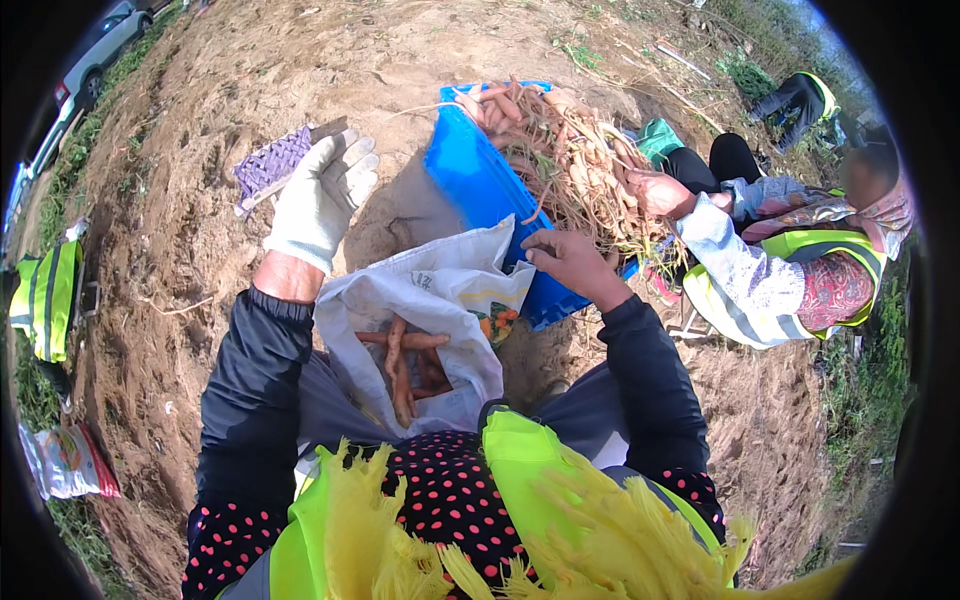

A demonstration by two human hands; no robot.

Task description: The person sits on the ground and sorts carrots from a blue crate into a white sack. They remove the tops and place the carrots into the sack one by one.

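My left hand [322, 191], in a white work glove, is raised above the soil to the left with its fingers partly spread, and I see nothing in it. Just beyond it lies a purple woven-strap item [271, 166], perhaps a stool seat, partly covered by the glove. My bare right hand [576, 264] hovers at the near part of a blue plastic crate [480, 172], fingers bent and apart, with nothing visible between them. A white woven sack [420, 285] stands between my legs, its mouth gaping. Several carrots [405, 352] lie inside. Heaped carrots [551, 142] with dry stalks overfill the crate.
At the crate's right side sits a co-worker [780, 277] in a reflective vest, a hand [660, 193] on the heap. Another person [802, 105] bends farther back; one more [49, 300] is far left. A printed sack [71, 461] lies lower left. A vehicle [105, 52] stands upper left.
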